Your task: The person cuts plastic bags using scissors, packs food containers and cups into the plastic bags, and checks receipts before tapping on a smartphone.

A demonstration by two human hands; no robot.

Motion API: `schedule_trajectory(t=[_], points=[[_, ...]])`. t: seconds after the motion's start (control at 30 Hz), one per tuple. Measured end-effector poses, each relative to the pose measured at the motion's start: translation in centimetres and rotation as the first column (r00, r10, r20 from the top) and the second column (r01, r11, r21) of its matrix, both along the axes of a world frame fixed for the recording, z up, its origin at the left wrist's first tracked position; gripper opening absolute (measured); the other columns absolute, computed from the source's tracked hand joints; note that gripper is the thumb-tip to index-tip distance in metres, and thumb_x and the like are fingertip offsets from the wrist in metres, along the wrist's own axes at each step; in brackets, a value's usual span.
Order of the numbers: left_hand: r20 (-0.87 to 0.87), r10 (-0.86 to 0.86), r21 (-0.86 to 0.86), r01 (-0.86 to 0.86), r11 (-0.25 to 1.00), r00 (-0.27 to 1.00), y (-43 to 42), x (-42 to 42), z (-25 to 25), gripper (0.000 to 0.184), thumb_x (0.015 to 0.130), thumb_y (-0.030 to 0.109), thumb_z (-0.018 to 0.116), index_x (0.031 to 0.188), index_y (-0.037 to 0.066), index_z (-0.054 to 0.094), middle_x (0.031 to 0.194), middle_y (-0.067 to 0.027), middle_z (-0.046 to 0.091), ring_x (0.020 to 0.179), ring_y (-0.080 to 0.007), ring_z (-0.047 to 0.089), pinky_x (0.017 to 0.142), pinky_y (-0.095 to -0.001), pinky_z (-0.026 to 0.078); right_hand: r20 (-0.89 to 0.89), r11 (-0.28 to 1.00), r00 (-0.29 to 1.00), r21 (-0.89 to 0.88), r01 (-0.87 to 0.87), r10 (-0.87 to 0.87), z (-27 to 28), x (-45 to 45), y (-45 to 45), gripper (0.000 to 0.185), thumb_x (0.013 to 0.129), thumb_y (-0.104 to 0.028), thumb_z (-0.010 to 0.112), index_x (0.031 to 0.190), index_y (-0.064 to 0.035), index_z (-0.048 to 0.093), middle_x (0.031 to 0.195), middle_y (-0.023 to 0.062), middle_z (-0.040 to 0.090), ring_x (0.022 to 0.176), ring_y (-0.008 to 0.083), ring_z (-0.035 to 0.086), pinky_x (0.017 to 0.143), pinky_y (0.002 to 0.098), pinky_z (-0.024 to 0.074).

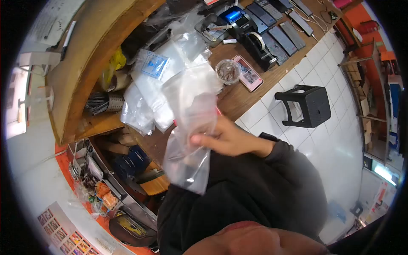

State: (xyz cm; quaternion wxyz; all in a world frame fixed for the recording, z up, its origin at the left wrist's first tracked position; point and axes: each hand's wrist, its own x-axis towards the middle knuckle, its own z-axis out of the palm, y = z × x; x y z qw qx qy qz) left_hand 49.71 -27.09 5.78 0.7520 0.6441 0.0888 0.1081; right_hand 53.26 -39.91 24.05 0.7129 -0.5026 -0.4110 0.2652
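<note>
My right hand (227, 138) comes in from the right, out of a dark sleeve, and is closed with its thumb pressed on a clear plastic bag (187, 157). The bag hangs below and reaches up over the desk, slightly blurred. Bits of something red show behind it, too covered to name. Behind lies a pile of clear plastic bags (146, 100), with a blue-printed packet (155, 64) on top. Beyond the bag stand a round clear tub (228, 72) with dark contents and a pink-edged phone (247, 73). My left hand does not show.
On the wooden desk (278, 76) are a black tape dispenser (259, 46), a device with a lit blue screen (233, 16) and several phones (276, 44). A black stool (304, 106) stands on the tiled floor. Left are a wooden partition (85, 72) and a cluttered drawer (97, 170).
</note>
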Motion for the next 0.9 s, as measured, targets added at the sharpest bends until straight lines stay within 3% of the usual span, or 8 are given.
schedule_trajectory(t=[0.13,0.17,0.27,0.37,0.43,0.57,0.67,0.9], points=[[0.137,-0.02,-0.884,0.131,0.449,0.99,4.5,-8.4,7.3,0.069,0.089,0.059,0.039,0.144,0.019,0.029,0.145,-0.019,0.029,0.127,-0.0375,0.036,0.105,-0.052,0.028,-0.194,0.98,0.979,-0.201,0.014,-0.053,-0.9,-0.9,-2.8,0.021,0.094,-0.013,0.05,0.11,0.0007,0.054,0.097,0.0087,0.062,0.086,0.0138,0.059,0.077,0.0281,0.0476],[0.169,0.003,-0.97,0.166,0.18,0.986,5.0,-10.0,8.5,0.073,0.089,0.063,0.035,0.146,0.019,0.025,0.146,-0.0199,0.027,0.127,-0.0384,0.036,0.105,-0.0527,0.029,-0.123,0.967,0.989,-0.252,0.044,-0.077,-1.7,-1.1,-3.5,0.022,0.094,-0.011,0.05,0.112,0.0002,0.053,0.097,0.008,0.062,0.086,0.0131,0.06,0.076,0.0279,0.0484],[0.453,0.0,-0.891,0.453,0.027,0.892,5.8,-13.0,9.8,0.087,0.083,0.073,0.029,0.148,0.018,0.012,0.147,-0.0231,0.024,0.13,-0.0434,0.031,0.101,-0.0626,0.028,-0.197,0.951,0.978,-0.31,-0.004,-0.06,-4.4,-3.1,-5.4,0.025,0.093,-0.009,0.052,0.117,-0.0001,0.05,0.1,0.0069,0.061,0.088,0.0135,0.06,0.075,0.0285,0.0502],[0.36,0.017,-0.927,0.356,0.113,0.933,5.6,-16.2,8.8,0.091,0.081,0.076,0.028,0.148,0.02,0.006,0.148,-0.0228,0.02,0.131,-0.0479,0.027,0.098,-0.0691,0.025,-0.236,0.949,0.965,-0.311,0.04,-0.118,-5.4,-5.4,-6.4,0.025,0.092,-0.006,0.05,0.117,-0.0007,0.05,0.095,0.0058,0.06,0.082,0.0156,0.061,0.069,0.0291,0.0517],[0.405,0.087,-0.914,0.403,0.043,0.91,5.1,-18.5,9.0,0.097,0.078,0.079,0.031,0.148,0.018,0.004,0.148,-0.0256,0.018,0.13,-0.0491,0.028,0.098,-0.069,0.025,-0.257,0.837,0.808,-0.312,0.45,-0.53,-5.3,-6.7,-7.2,0.02,0.093,-0.006,0.047,0.112,-0.002,0.052,0.085,0.0031,0.059,0.069,0.0103,0.058,0.06,0.024,0.048],[0.31,-0.079,-0.88,0.318,0.352,0.947,4.1,-23.1,10.2,0.104,0.076,0.074,0.047,0.148,0.011,0.006,0.145,-0.0315,0.02,0.127,-0.0483,0.034,0.098,-0.0623,0.032,-0.329,0.79,0.72,-0.306,0.531,-0.611,-5.9,-9.0,-10.9,0.019,0.093,-0.011,0.048,0.109,-0.0042,0.056,0.078,-0.0026,0.052,0.056,0.0019,0.041,0.046,0.0191,0.0329],[-0.164,-0.225,-0.314,0.166,0.935,0.96,2.6,-25.5,9.4,0.077,0.081,0.035,0.067,0.14,0.003,0.029,0.124,-0.0238,0.051,0.105,-0.034,0.058,0.087,-0.0445,0.049,-0.162,0.679,0.668,-0.323,0.659,-0.726,-5.9,-11.5,-12.8,0.024,0.095,-0.026,0.052,0.107,-0.0069,0.059,0.069,-0.0068,0.047,0.056,0.0004,0.04,0.046,0.0177,0.0315],[-0.186,-0.253,-0.508,0.128,0.852,0.949,-4.1,-27.1,8.6,0.043,0.086,0.016,0.064,0.122,-0.002,0.049,0.095,-0.0113,0.064,0.085,-0.0221,0.066,0.079,-0.0359,0.054,-0.098,0.524,0.515,-0.172,0.834,-0.851,-5.6,-13.3,-19.7,0.026,0.097,-0.029,0.048,0.11,-0.0075,0.055,0.066,-0.0089,0.04,0.054,0.001,0.032,0.047,0.019,0.0237]])
